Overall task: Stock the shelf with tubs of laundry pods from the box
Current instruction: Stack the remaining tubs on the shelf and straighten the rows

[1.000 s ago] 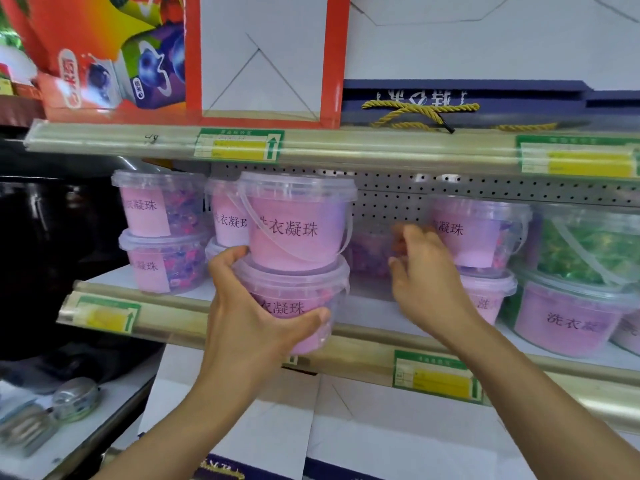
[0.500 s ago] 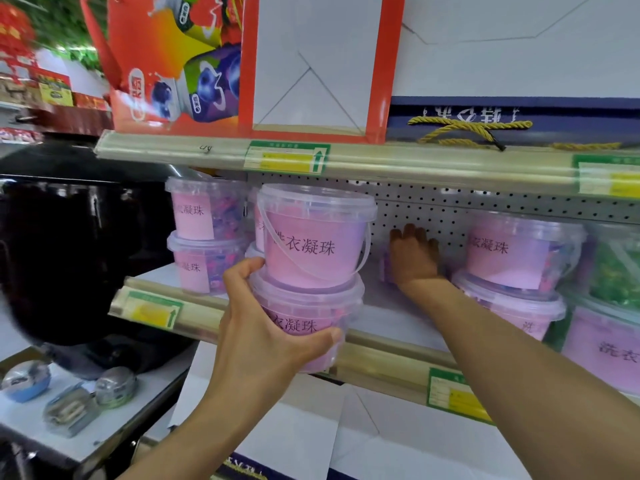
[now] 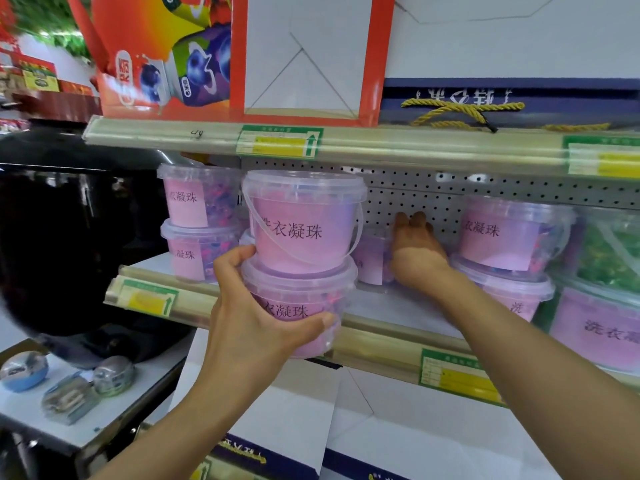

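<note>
Stack: you have two pink tubs of laundry pods, the upper tub [image 3: 304, 220] seated on the lid of the lower tub [image 3: 298, 306], both in front of the shelf edge [image 3: 377, 344] and not yet on the shelf board.
Left hand: your left hand [image 3: 256, 327] wraps the lower tub only; the fingers curl round its left wall up to the lid rim, and the thumb [image 3: 311, 323] presses across its label.
Right hand: your right hand [image 3: 415, 251] reaches deep into the gap, its fingers spread flat against a rear tub [image 3: 372, 258]; whether it grips or just pushes, I cannot tell.
Handling: thin clear plastic that looks smooth and likely slippery, and probably weighty when full of pods. The upper tub is merely resting above your fingers, so it could slide if you tilt.
Hold: keep the fingers low round the wall, or bring your right hand under the base; the loose bail handle [image 3: 263, 233] would let the tub swing.
</note>
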Demonstrator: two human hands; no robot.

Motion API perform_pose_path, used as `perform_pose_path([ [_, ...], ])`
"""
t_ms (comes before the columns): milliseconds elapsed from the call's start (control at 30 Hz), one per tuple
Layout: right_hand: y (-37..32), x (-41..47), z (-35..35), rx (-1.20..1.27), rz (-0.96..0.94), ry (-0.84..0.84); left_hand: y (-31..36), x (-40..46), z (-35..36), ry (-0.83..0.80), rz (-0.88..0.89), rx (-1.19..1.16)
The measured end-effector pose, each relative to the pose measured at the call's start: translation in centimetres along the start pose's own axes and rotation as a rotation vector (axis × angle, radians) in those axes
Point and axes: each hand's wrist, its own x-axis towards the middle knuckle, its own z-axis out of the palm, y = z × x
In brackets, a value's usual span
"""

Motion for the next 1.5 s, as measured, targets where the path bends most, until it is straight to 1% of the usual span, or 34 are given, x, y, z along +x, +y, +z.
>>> perform_pose_path([
  [67, -0.4, 0.3, 0.1, 0.041, -0.027, -0.002, -0.1, -0.2, -0.3, -0.002, 0.008, 0.006],
  [200, -0.7, 1.1, 0.9, -0.002, -0.063, -0.006, -0.2, -0.5, -0.9, 0.004, 0.024, 0.024],
  [400, -0.4, 1.5, 0.9, 0.169, -0.120, -0.032, -0.2, -0.3, -1.7, 0.045, 0.018, 0.038],
  [800, -0.4, 1.6, 0.6, 0.229, -0.087, -0.022, 0.1, -0.3, -1.2, 0.056, 0.013, 0.027],
  [1033, -0.6, 1.2, 0.1, 0.274, -0.047, -0.015, 0.5, -0.2, -0.4, 0.033, 0.013, -0.002],
  [1133, 0.0, -0.2, -1.3, 0.387, -0.097, 0.066, 0.7, -0.1, 0.6, 0.017, 0.015, -0.016],
  [1233, 1.3, -2.0, -2.6, 0.598, -0.182, 0.105, 0.9, 0.2, 2.1, -0.012, 0.035, -0.023],
  [1300, 2.0, -3.5, -3.5, 0.773, -0.178, 0.068, 1.2, 0.5, 3.4, -0.031, 0.056, -0.017],
  [1367, 2.7, -5.1, -4.4, 0.881, -0.158, 0.025, 1.4, 0.7, 4.7, -0.037, 0.070, -0.017],
  [1500, 3.7, -7.7, -5.6, 0.901, -0.195, -0.072, 1.8, 1.5, 7.0, -0.047, 0.073, -0.033],
])
